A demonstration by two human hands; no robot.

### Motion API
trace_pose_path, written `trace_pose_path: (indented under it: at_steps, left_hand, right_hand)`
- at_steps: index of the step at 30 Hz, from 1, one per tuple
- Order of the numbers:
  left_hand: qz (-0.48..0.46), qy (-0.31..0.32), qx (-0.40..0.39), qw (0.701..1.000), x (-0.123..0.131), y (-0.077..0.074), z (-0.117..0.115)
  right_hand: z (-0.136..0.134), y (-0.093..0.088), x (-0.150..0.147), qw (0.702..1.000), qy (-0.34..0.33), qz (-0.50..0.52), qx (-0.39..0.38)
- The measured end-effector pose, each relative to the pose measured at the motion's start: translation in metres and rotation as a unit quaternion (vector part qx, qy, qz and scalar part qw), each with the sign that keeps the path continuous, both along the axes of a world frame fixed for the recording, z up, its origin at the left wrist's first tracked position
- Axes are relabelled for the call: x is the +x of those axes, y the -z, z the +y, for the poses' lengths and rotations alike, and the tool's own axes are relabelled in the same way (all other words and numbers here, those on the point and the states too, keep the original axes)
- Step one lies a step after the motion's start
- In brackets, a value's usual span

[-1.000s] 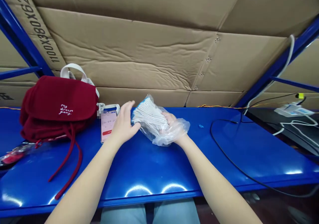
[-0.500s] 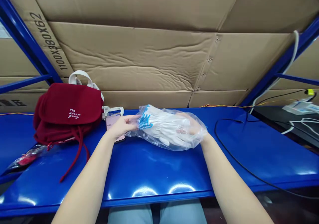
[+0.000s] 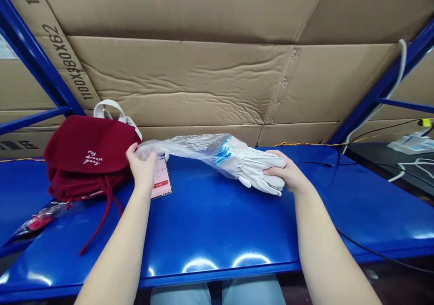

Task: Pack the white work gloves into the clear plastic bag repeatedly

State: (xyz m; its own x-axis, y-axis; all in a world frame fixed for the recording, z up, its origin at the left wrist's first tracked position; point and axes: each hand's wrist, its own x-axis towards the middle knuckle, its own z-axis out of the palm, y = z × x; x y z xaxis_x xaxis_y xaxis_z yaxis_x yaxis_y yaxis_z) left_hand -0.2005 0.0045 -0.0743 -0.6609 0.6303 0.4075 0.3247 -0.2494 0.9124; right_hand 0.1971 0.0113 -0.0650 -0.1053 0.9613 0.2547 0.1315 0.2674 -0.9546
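Note:
A bundle of white work gloves (image 3: 259, 167) with blue lettering at the cuffs lies tilted above the blue shelf. My right hand (image 3: 288, 171) grips the gloves by their finger ends, thumb below and fingers over the top. Around the cuffs stretches a clear plastic bag (image 3: 190, 147), while the glove fingers stick out of its right end. My left hand (image 3: 144, 162) pinches the bag's left end and holds it pulled out to the left. Beneath that hand lies a phone (image 3: 162, 180) with a lit pink screen, partly covered by the hand and the bag.
A dark red backpack (image 3: 91, 151) with a white handle stands at the left on the blue shelf (image 3: 217, 223). A black cable (image 3: 373, 251) crosses the right side. White cords (image 3: 417, 167) and a small white device (image 3: 412, 143) lie far right. Cardboard (image 3: 190, 79) forms the back wall.
My left hand has moved left, drawing the bag out long. The gloves now protrude from the bag at the right, and my right hand, earlier inside the bag, holds them directly.

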Motion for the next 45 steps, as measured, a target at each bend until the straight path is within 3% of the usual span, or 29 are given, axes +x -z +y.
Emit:
trace_pose_path:
  at_steps: [1,2,5,8,10,13,14,17,19,21,24,26,27,31,33,35,37,41,43,45]
  left_hand:
    - [0.050,0.024,0.008,0.998,0.011,-0.002,-0.003]
    - [0.170,0.057,-0.008,0.984,0.024,-0.003,-0.007]
    - [0.419,0.138,-0.067,0.895,0.057,-0.004,-0.017]
    - [0.490,0.227,-0.118,0.833,0.069,-0.001,-0.018]
    - [0.445,0.240,-0.161,0.848,0.062,0.003,-0.012]
    - [0.200,0.190,-0.169,0.946,0.041,0.005,0.000]
    - [0.111,0.172,-0.154,0.967,0.033,0.004,0.003]
    - [-0.026,0.145,-0.093,0.985,0.020,-0.002,0.006]
    - [0.004,0.148,-0.066,0.987,0.022,-0.003,0.004]
    - [0.135,0.153,-0.086,0.975,0.032,0.001,0.000]
    - [0.396,0.142,-0.190,0.887,0.050,0.010,-0.003]
    - [0.472,0.133,-0.249,0.835,0.057,0.013,-0.002]
    - [0.479,0.122,-0.264,0.829,0.058,0.013,-0.001]
    - [0.430,0.022,-0.234,0.872,0.045,0.006,0.003]
    - [0.436,0.007,-0.209,0.875,0.036,0.004,0.005]
    - [0.448,0.017,-0.197,0.872,0.030,0.005,0.004]
    - [0.420,0.038,-0.177,0.889,0.031,0.005,0.003]
    - [0.202,0.187,-0.079,0.958,0.056,0.006,-0.001]
    - [0.112,0.285,-0.046,0.951,0.071,0.009,-0.003]
    - [0.109,0.356,-0.048,0.927,0.082,0.014,-0.003]
  right_hand:
    - [0.000,0.000,-0.002,1.000,0.000,-0.001,-0.002]
    - [0.000,0.001,-0.005,1.000,-0.004,-0.003,-0.008]
    - [-0.002,0.001,-0.018,0.999,-0.030,-0.030,-0.027]
    - [-0.003,0.001,-0.028,0.995,-0.072,-0.060,-0.035]
    - [-0.003,0.002,-0.029,0.993,-0.090,-0.063,-0.031]
    - [-0.001,0.004,-0.024,0.994,-0.088,-0.062,-0.021]
    - [0.000,0.004,-0.022,0.994,-0.081,-0.063,-0.019]
    - [0.002,0.006,-0.019,0.996,-0.059,-0.062,-0.014]
    - [0.002,0.006,-0.018,0.997,-0.054,-0.061,-0.010]
    - [0.002,0.005,-0.020,0.996,-0.058,-0.066,-0.007]
    - [0.000,0.004,-0.022,0.995,-0.063,-0.073,-0.001]
    - [-0.001,0.002,-0.024,0.995,-0.064,-0.076,0.004]
    - [-0.002,0.001,-0.025,0.995,-0.065,-0.077,0.005]
    - [-0.002,0.001,-0.029,0.994,-0.072,-0.082,0.009]
    - [-0.001,0.002,-0.031,0.993,-0.073,-0.085,0.019]
    - [0.000,0.004,-0.034,0.992,-0.075,-0.093,0.034]
    - [0.001,0.005,-0.036,0.991,-0.076,-0.102,0.046]
    - [0.002,0.004,-0.037,0.985,-0.110,-0.128,0.047]
    - [0.002,0.002,-0.037,0.976,-0.148,-0.151,0.049]
    - [0.002,0.002,-0.038,0.967,-0.163,-0.182,0.078]
